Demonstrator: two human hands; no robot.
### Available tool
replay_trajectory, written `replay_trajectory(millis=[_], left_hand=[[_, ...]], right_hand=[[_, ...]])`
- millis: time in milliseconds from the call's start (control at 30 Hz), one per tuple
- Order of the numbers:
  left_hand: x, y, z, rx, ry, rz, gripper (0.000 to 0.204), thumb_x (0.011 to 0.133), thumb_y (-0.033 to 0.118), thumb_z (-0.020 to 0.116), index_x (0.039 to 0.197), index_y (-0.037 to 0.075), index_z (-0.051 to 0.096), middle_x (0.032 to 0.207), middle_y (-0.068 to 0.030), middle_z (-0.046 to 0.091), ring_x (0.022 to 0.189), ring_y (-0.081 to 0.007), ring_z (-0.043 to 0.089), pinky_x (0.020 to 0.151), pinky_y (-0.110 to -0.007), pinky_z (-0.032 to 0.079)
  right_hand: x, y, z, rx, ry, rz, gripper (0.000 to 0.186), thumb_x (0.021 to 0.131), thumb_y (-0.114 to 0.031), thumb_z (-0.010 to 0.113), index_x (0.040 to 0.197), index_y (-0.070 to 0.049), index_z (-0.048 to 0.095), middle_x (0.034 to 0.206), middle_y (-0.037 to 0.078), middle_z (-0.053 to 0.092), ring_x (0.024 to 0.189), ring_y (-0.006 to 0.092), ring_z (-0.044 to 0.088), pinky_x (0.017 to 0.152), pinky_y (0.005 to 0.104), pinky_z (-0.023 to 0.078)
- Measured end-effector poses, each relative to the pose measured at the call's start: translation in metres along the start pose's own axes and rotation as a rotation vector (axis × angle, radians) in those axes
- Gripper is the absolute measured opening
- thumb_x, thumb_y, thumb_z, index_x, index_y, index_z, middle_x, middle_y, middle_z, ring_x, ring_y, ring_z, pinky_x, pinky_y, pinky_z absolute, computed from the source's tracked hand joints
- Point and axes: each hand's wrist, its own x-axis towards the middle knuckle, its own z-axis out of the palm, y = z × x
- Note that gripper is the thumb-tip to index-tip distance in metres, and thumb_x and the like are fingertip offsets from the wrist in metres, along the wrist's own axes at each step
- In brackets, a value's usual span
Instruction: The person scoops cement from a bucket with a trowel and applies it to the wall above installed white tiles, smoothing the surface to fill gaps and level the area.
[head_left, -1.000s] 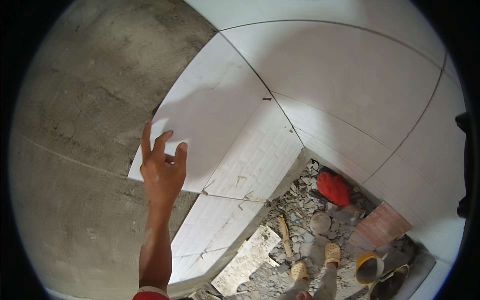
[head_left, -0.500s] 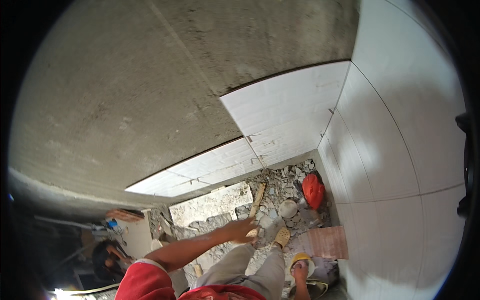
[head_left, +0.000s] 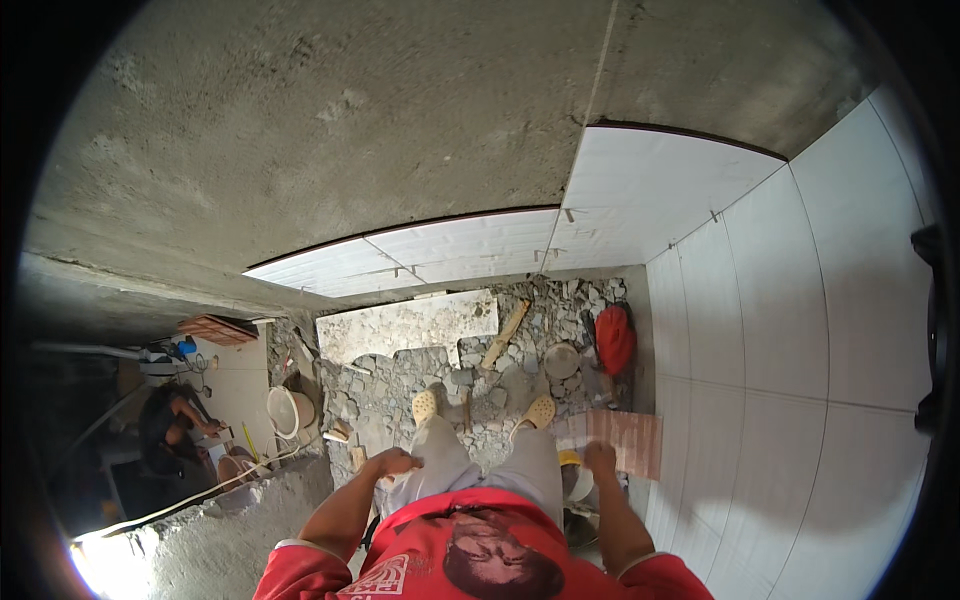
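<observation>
Two bare hands hang low, one on either side of the worker's red shirt. The left hand is by the left thigh of the pale trousers, fingers loosely curled; I can't tell whether they grip anything. The right hand is just beside the yellow-rimmed container, which sits next to the right leg; its fingers are partly hidden, so whether they hold the rim I can't say. Beyond, two cream clogs stand on rubble, with a reddish tile lying to the right. Farther out are a wooden stick, a pale slab and, near the corner, a red bag. White tiles line the lower wall ahead, under bare grey concrete. Off to the left, another person bends low near a pale bucket.
</observation>
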Motion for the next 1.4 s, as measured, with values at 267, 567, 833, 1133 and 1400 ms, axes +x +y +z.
replay_trajectory(millis=[267, 567, 833, 1133, 1400], left_hand=[[0.041, -0.073, -0.106, 0.020, -0.126, 0.129, 0.043, 0.091, 0.041, 0.072, 0.127, 0.018, 0.076, 0.128, -0.0108, 0.070, 0.112, -0.0302, 0.069, 0.084, -0.049, 0.065], [0.058, -0.130, -0.243, -0.009, 0.732, 0.609, 0.042, 0.094, 0.028, 0.075, 0.129, 0.007, 0.073, 0.117, -0.0152, 0.077, 0.103, -0.0342, 0.073, 0.091, -0.048, 0.059], [-0.009, 0.038, -0.337, 0.140, 1.394, 1.129, 0.072, 0.095, 0.009, 0.066, 0.161, 0.008, 0.040, 0.170, -0.0240, 0.028, 0.154, -0.0484, 0.031, 0.122, -0.061, 0.033], [-0.013, 0.077, -0.358, 0.212, 1.367, 1.001, 0.081, 0.089, 0.011, 0.074, 0.161, 0.007, 0.038, 0.171, -0.0190, 0.028, 0.161, -0.0438, 0.018, 0.126, -0.068, 0.019], [-0.007, 0.088, -0.369, 0.257, 1.540, 1.032, 0.080, 0.088, 0.014, 0.072, 0.162, 0.010, 0.041, 0.164, -0.0200, 0.037, 0.155, -0.0472, 0.028, 0.123, -0.070, 0.026]], right_hand=[[-0.044, -0.144, 0.114, 0.386, 0.043, -0.046, 0.020, 0.099, -0.020, 0.059, 0.101, -0.002, 0.067, 0.084, 0.008, 0.068, 0.068, 0.0182, 0.067, 0.058, 0.0319, 0.055], [-0.170, -0.100, 0.262, -0.399, 0.214, -0.184, 0.024, 0.094, -0.023, 0.064, 0.099, -0.003, 0.077, 0.088, 0.016, 0.077, 0.074, 0.0254, 0.074, 0.072, 0.0401, 0.057], [-0.206, -0.173, 0.261, 0.094, 0.095, 0.158, 0.012, 0.102, -0.019, 0.060, 0.105, -0.008, 0.067, 0.092, 0.003, 0.069, 0.076, 0.0161, 0.071, 0.060, 0.0313, 0.057], [-0.235, -0.181, 0.275, 0.184, 0.150, 0.142, 0.023, 0.099, -0.017, 0.063, 0.117, -0.004, 0.069, 0.094, 0.004, 0.071, 0.076, 0.0157, 0.072, 0.062, 0.0302, 0.057], [-0.276, -0.067, 0.295, 0.153, 0.199, 0.335, 0.026, 0.098, -0.020, 0.063, 0.110, 0.001, 0.071, 0.089, 0.015, 0.076, 0.076, 0.0251, 0.074, 0.068, 0.0388, 0.059]])
